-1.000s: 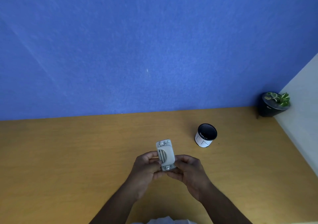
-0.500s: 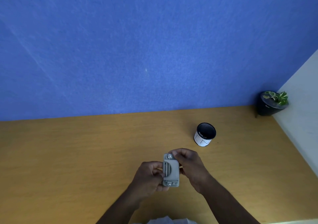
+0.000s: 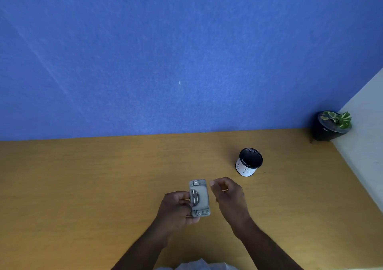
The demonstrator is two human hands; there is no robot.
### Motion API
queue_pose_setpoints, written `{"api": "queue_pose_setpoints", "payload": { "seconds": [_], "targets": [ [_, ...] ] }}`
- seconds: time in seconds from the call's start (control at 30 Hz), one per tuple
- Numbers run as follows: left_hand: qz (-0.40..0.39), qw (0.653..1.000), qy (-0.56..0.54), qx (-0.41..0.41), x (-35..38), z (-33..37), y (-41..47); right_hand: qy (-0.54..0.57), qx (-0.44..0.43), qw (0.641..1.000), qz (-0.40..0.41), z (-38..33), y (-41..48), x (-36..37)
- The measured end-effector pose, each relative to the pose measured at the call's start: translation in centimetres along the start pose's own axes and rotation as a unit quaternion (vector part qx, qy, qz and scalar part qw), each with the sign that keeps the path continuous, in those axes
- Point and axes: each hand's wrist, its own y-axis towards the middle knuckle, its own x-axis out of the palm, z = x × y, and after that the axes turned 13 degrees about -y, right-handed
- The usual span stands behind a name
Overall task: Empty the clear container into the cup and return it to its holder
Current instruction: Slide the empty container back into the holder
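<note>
Grey plastic holder (image 3: 200, 197) sits in the left hand (image 3: 176, 209), fingers pinching its left edge, held just above the wooden desk (image 3: 83, 186). Long axis runs away from the person. Clear container looks seated in the holder's middle as a pale domed shape; can't tell if anything is inside it.

Right hand (image 3: 228, 193) hangs just right of the holder, not touching it, fingers loosely curled with thumb and forefinger close together. Whether it pinches something small can't be made out.

Cup (image 3: 248, 162): white wall with thin line marks, dark interior, standing upright on the desk beyond and right of the hands, well apart from them. Contents not visible, interior reads black.

Potted plant (image 3: 331, 125) in a black pot at the far right corner against the blue wall (image 3: 186, 51).

Versus half a second ago: right hand was gripping the holder's top right corner, now let go and off to the side. Left grip unchanged. Cup hasn't moved.
</note>
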Motion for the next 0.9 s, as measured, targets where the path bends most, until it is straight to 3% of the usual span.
{"api": "queue_pose_setpoints", "payload": {
  "seconds": [0.17,0.33,0.47,0.53,0.63,0.73,0.9],
  "targets": [
    [0.018,1.000,-0.004,0.006,-0.2,0.1,1.0,-0.020,-0.009,0.994,-0.106,0.2,-0.5,0.8],
    [0.018,1.000,0.000,0.003,-0.7,-0.5,2.6,0.013,0.021,0.993,-0.116,1.1,0.2,2.1],
    [0.041,0.988,0.142,0.047,-1.8,-1.0,4.6,0.028,0.070,0.993,-0.095,2.2,2.2,3.0],
    [0.061,0.954,0.283,0.071,-3.0,-1.3,6.1,0.038,0.109,0.990,-0.082,2.8,3.5,3.3],
    [0.036,0.870,0.485,0.075,-5.0,-1.9,7.9,0.032,0.155,0.986,-0.059,3.6,5.7,3.6],
    [0.011,0.792,0.608,0.050,-6.9,-2.7,9.2,-0.003,0.167,0.985,-0.042,4.4,7.5,3.8],
    [-0.011,0.765,0.641,0.059,-8.6,-3.4,10.1,-0.017,0.184,0.982,-0.038,5.6,9.7,4.3]
  ]
}}
